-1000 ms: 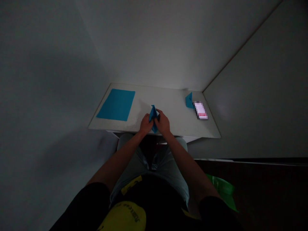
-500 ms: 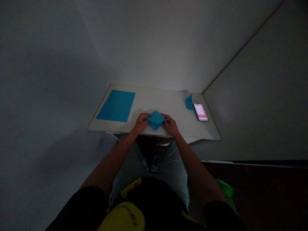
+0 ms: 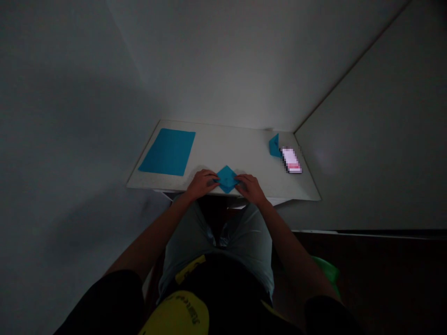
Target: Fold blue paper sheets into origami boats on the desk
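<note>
A small folded piece of blue paper (image 3: 226, 177), diamond-shaped, lies on the white table (image 3: 240, 149) near its front edge. My left hand (image 3: 201, 183) rests on the paper's left corner and my right hand (image 3: 249, 187) on its right corner. Both hands have their fingers curled down onto the paper, pressing it against the table top.
A flat blue sheet (image 3: 168, 152) lies at the table's back left. A small folded blue paper shape (image 3: 274, 145) and a lit phone (image 3: 291, 160) sit at the back right. Walls close in the table at the back and right. A green object (image 3: 326, 270) is on the dark floor.
The blue paper was upright and narrow between my hands; it has been spread into a flat diamond and laid on the table. My hands moved apart to its two side corners.
</note>
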A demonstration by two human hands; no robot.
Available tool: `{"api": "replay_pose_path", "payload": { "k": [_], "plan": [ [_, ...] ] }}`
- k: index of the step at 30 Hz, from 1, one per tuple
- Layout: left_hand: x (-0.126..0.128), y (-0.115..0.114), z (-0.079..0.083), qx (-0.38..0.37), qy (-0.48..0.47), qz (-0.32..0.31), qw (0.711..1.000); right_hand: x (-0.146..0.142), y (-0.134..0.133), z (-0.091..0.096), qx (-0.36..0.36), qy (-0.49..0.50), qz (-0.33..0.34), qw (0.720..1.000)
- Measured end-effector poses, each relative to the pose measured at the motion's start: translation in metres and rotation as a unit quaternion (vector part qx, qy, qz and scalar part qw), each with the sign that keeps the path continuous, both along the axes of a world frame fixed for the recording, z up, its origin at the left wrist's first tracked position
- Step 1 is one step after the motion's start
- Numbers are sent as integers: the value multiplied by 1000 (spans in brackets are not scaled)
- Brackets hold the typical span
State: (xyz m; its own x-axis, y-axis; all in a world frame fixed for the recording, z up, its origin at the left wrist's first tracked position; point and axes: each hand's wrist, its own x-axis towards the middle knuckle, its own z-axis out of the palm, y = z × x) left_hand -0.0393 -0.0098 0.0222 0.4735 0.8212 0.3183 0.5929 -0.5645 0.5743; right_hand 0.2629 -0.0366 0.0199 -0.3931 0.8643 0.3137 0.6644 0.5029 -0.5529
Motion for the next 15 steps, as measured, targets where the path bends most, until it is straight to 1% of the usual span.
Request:
{"api": "replay_pose_path", "payload": {
  "k": [3,6,8,10,12,14,15],
  "plan": [
    [8,8,3,-26,19,30,999,-6,11,0,-20,4,-32,999],
    [17,15,7,-65,33,92,993,-14,21,-4,-38,10,-94,995],
    [23,16,9,-88,24,139,986,-20,24,-6,-33,7,-129,991],
    [28,13,10,-79,23,162,983,-25,22,-6,-6,-9,-148,989],
    [31,9,11,-33,49,148,987,-28,19,-5,29,-33,-147,988],
    [34,4,10,11,88,93,992,-32,15,-3,44,-63,-116,990],
    [36,3,9,18,105,60,993,-34,13,-2,42,-77,-92,992]
  ]
}}
